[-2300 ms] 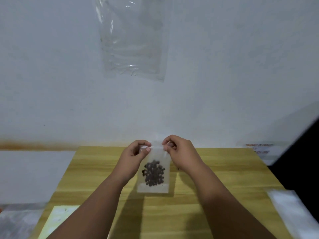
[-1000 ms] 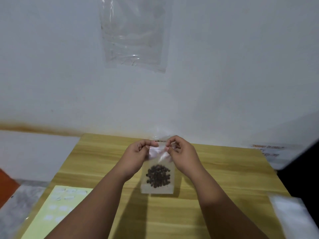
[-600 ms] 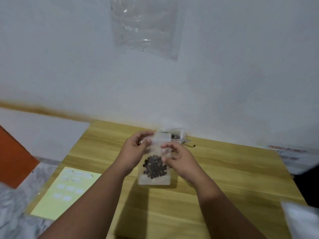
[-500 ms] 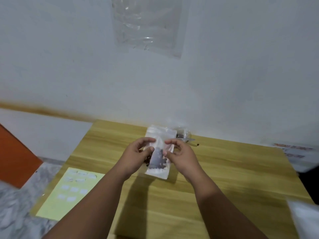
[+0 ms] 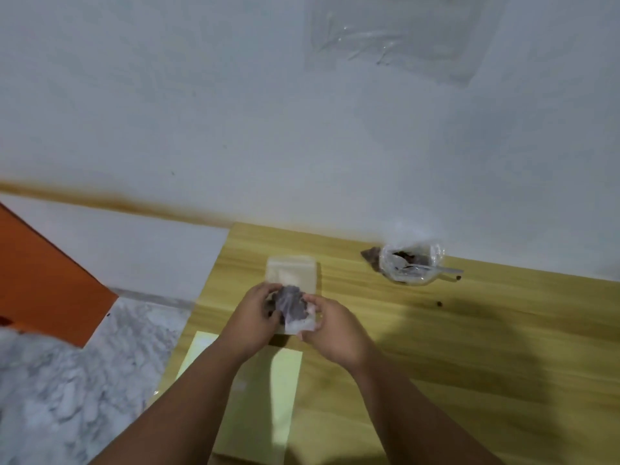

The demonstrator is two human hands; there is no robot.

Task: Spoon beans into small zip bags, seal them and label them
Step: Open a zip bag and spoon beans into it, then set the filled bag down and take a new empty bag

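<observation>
**Zip Bag Held in Both Hands Above the Table**

1. Hand state. Your hands are close together at the centre of the view, both clamped on the same small zip bag [image 5: 291,276]. Your left hand [image 5: 253,318] grips the bag's 9 o'clock edge with curled fingers. Your right hand [image 5: 332,332] pinches the bag's lower corner at 4 o'clock between thumb and fingers.

2. Task item. The zip bag is clear plastic. Its top strip points to 12 o'clock, towards the wall. The dark beans [image 5: 292,307] are bunched in its lower half, between your fingertips. The bag is blurred, so you cannot tell whether the zip strip is closed.

3. Table layout. The wooden table [image 5: 469,364] runs from below your hands out to 3 o'clock.
   - At 6 o'clock from the bag, a pale yellow-green label sheet [image 5: 283,391] lies flat on the table, partly covered by your left forearm.
   - At 2 o'clock from the bag, near the wall, stands a clear plastic container [image 5: 432,260] holding more dark beans. A plastic spoon [image 5: 446,270] rests in it, handle pointing to 3 o'clock.
   - Two loose beans [image 5: 439,304] lie on the table near the container, at its 5 o'clock.

4. Surroundings. A clear plastic sheet [image 5: 396,35] hangs on the white wall at 1 o'clock. An orange panel [image 5: 40,273] sits at 9 o'clock, with marbled floor [image 5: 50,380] at 8 o'clock.
</observation>
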